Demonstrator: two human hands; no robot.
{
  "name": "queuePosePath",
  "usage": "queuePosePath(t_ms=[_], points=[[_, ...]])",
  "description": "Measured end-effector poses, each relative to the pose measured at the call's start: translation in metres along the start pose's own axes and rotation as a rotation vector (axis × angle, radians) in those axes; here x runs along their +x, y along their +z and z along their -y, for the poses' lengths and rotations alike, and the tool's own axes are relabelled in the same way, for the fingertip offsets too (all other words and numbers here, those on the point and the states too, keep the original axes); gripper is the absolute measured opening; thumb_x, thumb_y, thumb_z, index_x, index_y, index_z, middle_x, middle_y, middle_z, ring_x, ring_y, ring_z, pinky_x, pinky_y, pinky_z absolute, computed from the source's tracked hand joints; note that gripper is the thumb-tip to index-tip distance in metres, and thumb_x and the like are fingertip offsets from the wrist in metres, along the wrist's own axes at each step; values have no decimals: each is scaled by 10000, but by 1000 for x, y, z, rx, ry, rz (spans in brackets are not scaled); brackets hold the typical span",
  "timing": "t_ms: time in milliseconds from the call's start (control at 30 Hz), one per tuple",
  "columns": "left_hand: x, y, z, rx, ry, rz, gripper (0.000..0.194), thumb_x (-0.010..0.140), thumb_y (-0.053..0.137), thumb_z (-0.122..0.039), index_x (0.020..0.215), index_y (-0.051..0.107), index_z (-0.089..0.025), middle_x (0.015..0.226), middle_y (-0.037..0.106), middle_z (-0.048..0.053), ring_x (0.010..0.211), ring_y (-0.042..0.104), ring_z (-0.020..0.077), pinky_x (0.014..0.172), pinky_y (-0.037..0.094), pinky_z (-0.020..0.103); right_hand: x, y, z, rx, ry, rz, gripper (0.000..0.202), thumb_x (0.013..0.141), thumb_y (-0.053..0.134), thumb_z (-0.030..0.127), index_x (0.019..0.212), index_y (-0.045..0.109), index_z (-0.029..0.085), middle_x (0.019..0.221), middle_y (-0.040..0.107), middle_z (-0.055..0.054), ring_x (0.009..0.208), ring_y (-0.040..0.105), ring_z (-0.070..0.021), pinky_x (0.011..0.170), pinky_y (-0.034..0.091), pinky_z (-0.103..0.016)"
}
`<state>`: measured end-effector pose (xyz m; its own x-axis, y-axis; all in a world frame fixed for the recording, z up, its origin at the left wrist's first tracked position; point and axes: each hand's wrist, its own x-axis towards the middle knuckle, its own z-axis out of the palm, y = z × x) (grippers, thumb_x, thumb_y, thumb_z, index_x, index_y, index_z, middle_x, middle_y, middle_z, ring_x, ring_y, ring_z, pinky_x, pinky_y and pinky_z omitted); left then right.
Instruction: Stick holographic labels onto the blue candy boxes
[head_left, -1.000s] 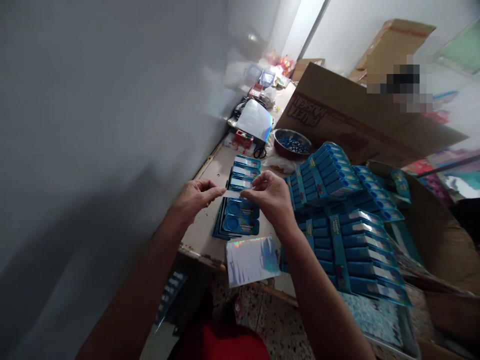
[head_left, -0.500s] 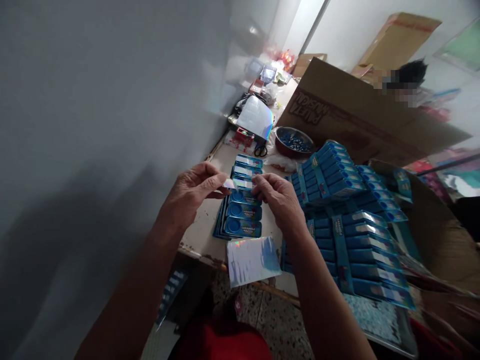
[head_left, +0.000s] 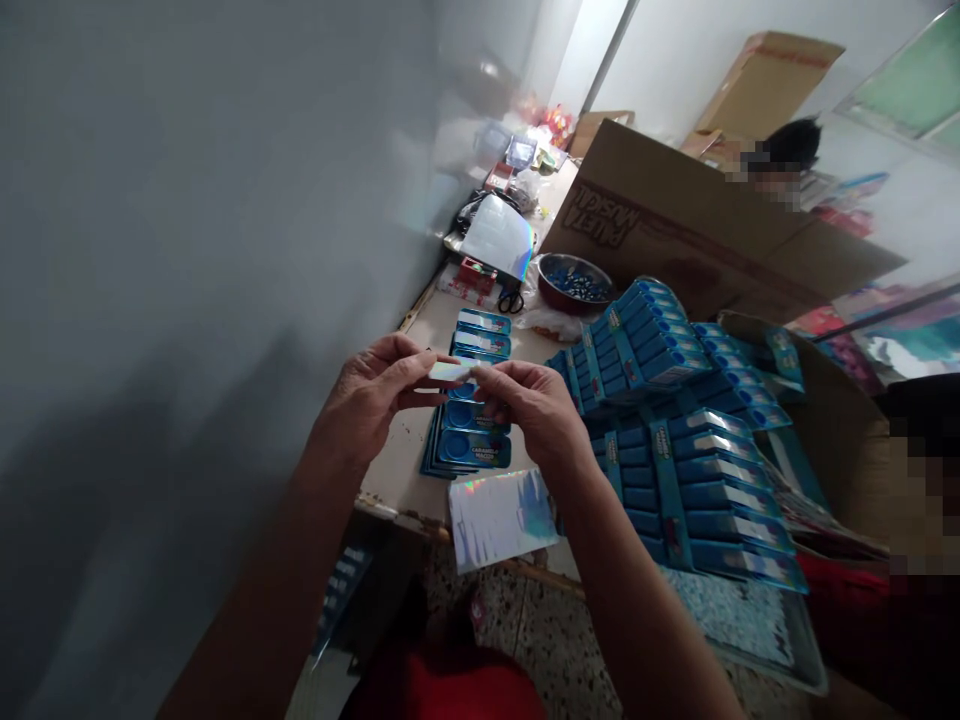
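left grip (head_left: 379,390), right grip (head_left: 536,408): pinching pale strip (head_left: 447,371) | sheet (head_left: 501,520) overhangs table edge (head_left: 411,517) | cards (head_left: 475,449) apart from packs (head_left: 724,490)

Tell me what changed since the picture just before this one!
The right hand moved toward the left hand; both now pinch the pale strip, which only the left hand seemed to hold. More of someone's red clothing shows at right. The blue cards, shiny sheet and bowl stayed put.

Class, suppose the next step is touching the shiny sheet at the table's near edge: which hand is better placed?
Probably the right hand: it is nearer the shiny sheet, and its forearm passes beside it. The left hand is farther off. Both hold the small strip.
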<state>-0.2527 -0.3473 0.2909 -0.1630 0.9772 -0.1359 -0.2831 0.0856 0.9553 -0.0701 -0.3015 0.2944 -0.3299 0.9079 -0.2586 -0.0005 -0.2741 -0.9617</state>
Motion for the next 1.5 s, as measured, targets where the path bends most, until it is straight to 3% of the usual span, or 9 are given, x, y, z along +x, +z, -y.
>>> queuePosePath(t_ms=[100,300,400,1033,1167,1300,1433,1500], points=[[2,0,6,36,-16,-5,312,790,783,-441,794,601,-188,894,775,41,793,763,191,711,628,290,-1,-4,0,-74,-74,-52,357,731,821,508,706,693,176,633,638,15,539,480,-89,524,360,-234],[13,-8,22,279,-46,-42,386,707,849,-502,743,675,-159,685,714,30,631,700,156,633,578,261,2,-5,-3,-782,-224,-281,258,798,703,340,606,620,190,588,546,37,597,456,-117,593,290,-271],[21,-11,30,292,-69,-40,407,692,844,-528,736,671,-162,668,705,25,578,663,134,574,535,239,7,-2,-7,-948,-211,-301,239,813,663,334,623,605,201,593,547,34,608,456,-131,604,273,-281],[22,-15,53,186,-129,7,479,669,860,-587,740,636,-169,695,667,12,606,624,128,629,542,265,15,-4,-14,-911,-227,-236,258,804,665,298,607,519,216,571,474,38,578,382,-126,600,238,-292],[26,-14,75,176,-119,-43,549,648,873,-611,866,606,-183,777,635,-5,635,597,117,604,490,240,17,-13,-20,-732,-210,-295,322,712,791,303,784,484,238,644,455,68,602,390,-118,599,270,-273],[19,-19,108,279,-79,-267,599,630,887,-584,960,558,-206,852,594,-15,722,576,126,629,453,229,20,-16,-31,-394,-204,-314,468,661,830,289,899,428,258,664,355,99,589,359,-103,579,287,-255],[-29,-29,165,459,6,-640,454,766,784,-550,924,511,-223,830,547,-36,761,547,135,740,454,253,18,-23,-42,-108,-254,-260,473,732,809,379,1025,453,275,675,323,102,568,357,-103,567,312,-246],[-64,-31,207,528,-86,-691,368,815,723,-521,894,517,-227,800,564,-32,748,555,152,742,458,274,13,-39,-61,-40,-283,-344,450,803,756,466,1087,457,285,710,364,94,572,380,-105,574,335,-243]])
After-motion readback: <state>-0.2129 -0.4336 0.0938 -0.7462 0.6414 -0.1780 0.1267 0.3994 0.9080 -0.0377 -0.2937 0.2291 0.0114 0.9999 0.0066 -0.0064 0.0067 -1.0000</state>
